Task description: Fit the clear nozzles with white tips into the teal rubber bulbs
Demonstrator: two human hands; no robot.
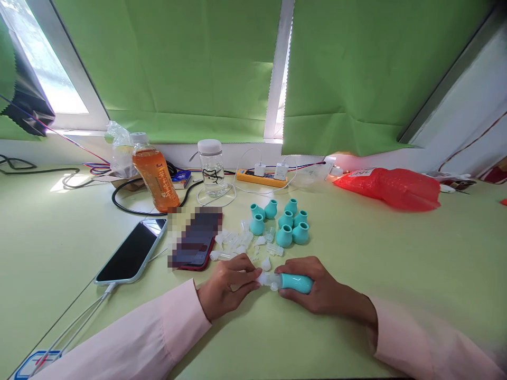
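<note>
My right hand [309, 285] is closed around a glossy turquoise cylinder [296, 283] that lies sideways just above the table. A clear plastic fitting [272, 281] joins its left end. With thumb and fingertips my left hand [233, 282] pinches a small whitish translucent tip [259, 278] at the fitting's far left end. Beyond my hands stand several turquoise rubber bulbs [284, 236] with open necks. Beside them is a loose group of clear plastic pieces [233, 240], and a white teardrop-shaped piece [266, 263] lies close to the fitting.
Left of my hands lie a dark red-cased phone [196, 243] and a pale-cased phone [132, 253] with a cable. Behind stand an orange drink bottle [156, 177], a clear jar [213, 171] and an orange power strip [261, 178]. A red plastic bag [392, 189] lies far right.
</note>
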